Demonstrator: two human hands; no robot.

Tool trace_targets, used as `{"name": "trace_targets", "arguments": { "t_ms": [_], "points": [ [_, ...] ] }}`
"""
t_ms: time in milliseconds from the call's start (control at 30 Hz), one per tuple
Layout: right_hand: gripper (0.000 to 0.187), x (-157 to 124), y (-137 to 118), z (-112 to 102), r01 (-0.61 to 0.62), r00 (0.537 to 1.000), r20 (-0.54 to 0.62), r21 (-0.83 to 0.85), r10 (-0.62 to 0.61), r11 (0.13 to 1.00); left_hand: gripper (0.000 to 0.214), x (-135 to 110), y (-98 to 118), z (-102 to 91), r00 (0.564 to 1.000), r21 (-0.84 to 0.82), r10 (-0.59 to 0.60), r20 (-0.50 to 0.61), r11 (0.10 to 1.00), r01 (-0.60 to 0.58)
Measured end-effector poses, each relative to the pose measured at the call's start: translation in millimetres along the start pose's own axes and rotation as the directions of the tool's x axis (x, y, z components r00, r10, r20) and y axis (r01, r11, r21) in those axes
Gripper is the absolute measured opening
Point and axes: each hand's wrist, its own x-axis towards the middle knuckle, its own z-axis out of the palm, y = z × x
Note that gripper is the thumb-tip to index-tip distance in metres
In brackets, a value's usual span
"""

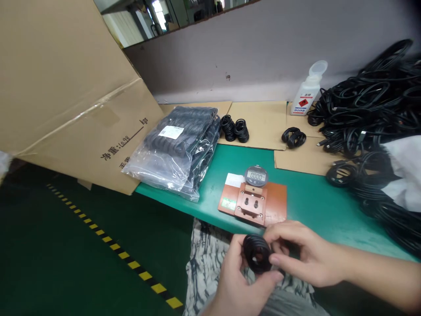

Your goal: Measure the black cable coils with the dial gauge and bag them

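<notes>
Fingers (291,265) around black cable (251,244), ring-coiled, glossy

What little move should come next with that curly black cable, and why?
Maybe move the ring-shaped black cable coil a bit toward the flat copper-coloured block: the left grip holds the coil, the right grip touches its side, and the block lies just ahead, its round grey digital gauge reading zeros.

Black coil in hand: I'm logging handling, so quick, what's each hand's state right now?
Left hand: closed, holding the black coil.
Right hand: curled at the coil's edge; whether its grip is closed cannot be told.
</notes>
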Motion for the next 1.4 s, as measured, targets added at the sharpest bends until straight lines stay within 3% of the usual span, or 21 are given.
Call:
{"name": "trace_targets", "arguments": {
  "t_ms": [133,233,433,633,833,967,1067,1200,1400],
  "points": [
    [0.008,1.9,1.1,0.2,-0.031,0.999,-0.022,0.052,0.032,0.998,0.033,2.7,-0.2,-3.1,0.995,-0.255,-0.07,0.067,0.963,0.085],
    [0.01,3.7,1.9,0.2,-0.066,0.998,-0.018,0.113,0.068,0.991,0.038,6.4,-5.4,-6.2,0.986,-0.352,-0.08,0.148,0.927,0.128],
    [0.012,3.0,4.2,0.8,-0.05,0.999,-0.003,0.124,0.05,0.991,0.036,10.5,-15.2,-8.8,0.978,-0.503,-0.035,0.206,0.854,0.137],
    [0.008,4.9,4.0,1.7,-0.096,0.994,0.077,0.302,0.076,0.949,0.022,11.5,-18.2,-10.1,0.942,-0.59,0.079,0.325,0.796,0.137],
    [0.006,3.5,4.9,3.3,-0.042,0.999,0.003,0.191,0.042,0.981,0.043,4.5,-23.1,-7.7,0.987,-0.477,0.083,0.136,0.879,-0.008],
    [0.011,-0.2,8.6,5.0,0.005,0.998,-0.065,-0.013,-0.005,1.0,0.031,0.0,-22.2,-2.0,0.993,-0.366,0.109,0.046,0.927,-0.085],
    [0.011,-2.1,12.5,6.5,0.079,0.994,-0.069,-0.117,-0.088,0.99,0.046,-0.5,-23.4,-0.7,0.994,-0.325,0.077,0.073,0.944,-0.049],
    [0.013,-3.2,15.9,9.6,0.168,0.984,-0.033,-0.183,-0.177,0.969,0.075,0.2,-26.3,-1.8,0.976,-0.191,0.038,0.216,0.981,0.004],
    [0.009,-2.8,13.9,10.9,0.152,0.986,-0.023,-0.249,-0.163,0.957,0.065,2.2,-19.0,3.4,0.967,-0.124,0.063,0.248,0.992,-0.033]
  ]
}}
